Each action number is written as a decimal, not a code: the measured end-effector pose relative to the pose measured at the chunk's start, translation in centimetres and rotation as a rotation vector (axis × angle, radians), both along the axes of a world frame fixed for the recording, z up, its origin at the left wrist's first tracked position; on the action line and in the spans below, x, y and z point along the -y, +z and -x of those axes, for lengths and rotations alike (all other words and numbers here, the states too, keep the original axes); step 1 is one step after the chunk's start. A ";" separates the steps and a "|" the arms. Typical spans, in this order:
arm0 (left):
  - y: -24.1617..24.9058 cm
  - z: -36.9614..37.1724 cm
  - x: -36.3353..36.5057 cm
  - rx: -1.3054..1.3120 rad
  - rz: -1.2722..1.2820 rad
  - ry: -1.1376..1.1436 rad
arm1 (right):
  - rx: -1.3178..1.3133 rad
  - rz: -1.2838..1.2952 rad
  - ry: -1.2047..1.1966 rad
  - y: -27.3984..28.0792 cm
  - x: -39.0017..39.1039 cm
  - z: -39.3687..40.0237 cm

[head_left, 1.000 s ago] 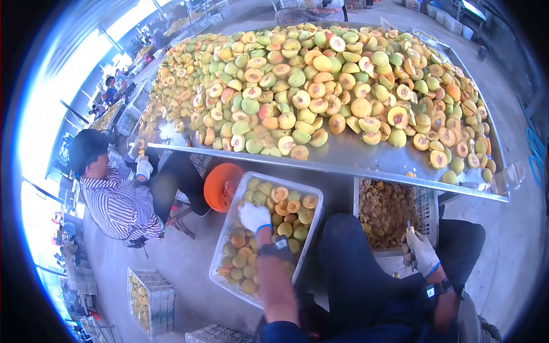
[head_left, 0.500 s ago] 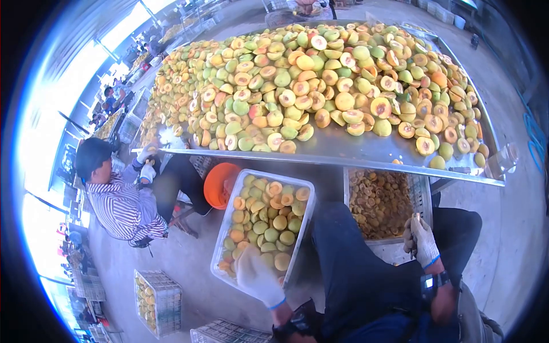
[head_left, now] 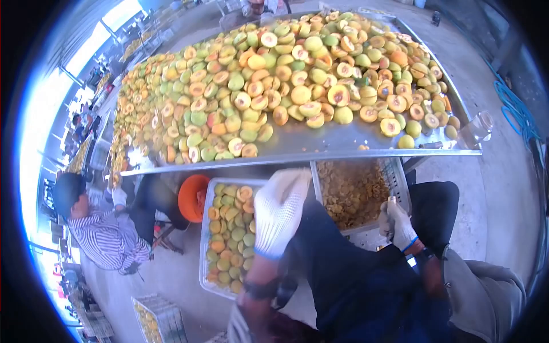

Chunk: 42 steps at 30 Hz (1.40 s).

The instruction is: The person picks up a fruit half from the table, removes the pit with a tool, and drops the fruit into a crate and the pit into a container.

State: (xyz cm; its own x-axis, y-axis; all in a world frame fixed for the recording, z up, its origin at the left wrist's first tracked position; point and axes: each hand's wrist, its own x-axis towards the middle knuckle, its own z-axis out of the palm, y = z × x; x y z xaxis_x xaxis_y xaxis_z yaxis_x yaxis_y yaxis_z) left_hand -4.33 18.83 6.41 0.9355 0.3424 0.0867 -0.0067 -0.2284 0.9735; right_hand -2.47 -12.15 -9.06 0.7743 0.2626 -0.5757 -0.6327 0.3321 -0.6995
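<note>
Left of me, the orange bucket [head_left: 187, 203] stands beside a crate [head_left: 204, 260] of halved fruit [head_left: 230, 233]. My left hand [head_left: 277, 214] is blurred just below the metal table [head_left: 286, 158] heaped with more halves; I can't tell its opening or hold. I judge this a between-pieces moment; any reach up calls for clearing that edge. By the crate of brown scraps [head_left: 350, 197], my right hand [head_left: 400, 226] curls closed, contents unclear.

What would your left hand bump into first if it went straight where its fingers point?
The left hand would probably meet the metal table at its near edge. The hand's height is unclear, so it might slip under.
</note>
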 end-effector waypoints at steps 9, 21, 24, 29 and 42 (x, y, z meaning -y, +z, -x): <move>-9.8 -15.3 4.9 0.128 -0.381 0.360 | 0.121 0.024 0.016 0.6 -0.7 -1.6; -13.9 -26.7 2.5 -0.099 -0.077 0.515 | 0.107 -0.110 -0.025 0.3 0.7 -2.8; -14.3 -27.2 3.5 -0.271 -0.373 0.674 | 0.116 -0.110 -0.016 0.4 0.5 -2.7; -14.4 -24.3 4.6 -0.066 -0.527 0.686 | 0.143 -0.200 0.005 -1.1 0.8 -2.6; -8.0 -3.0 10.4 0.005 1.015 -0.036 | 0.622 0.474 0.413 12.2 -0.6 -3.3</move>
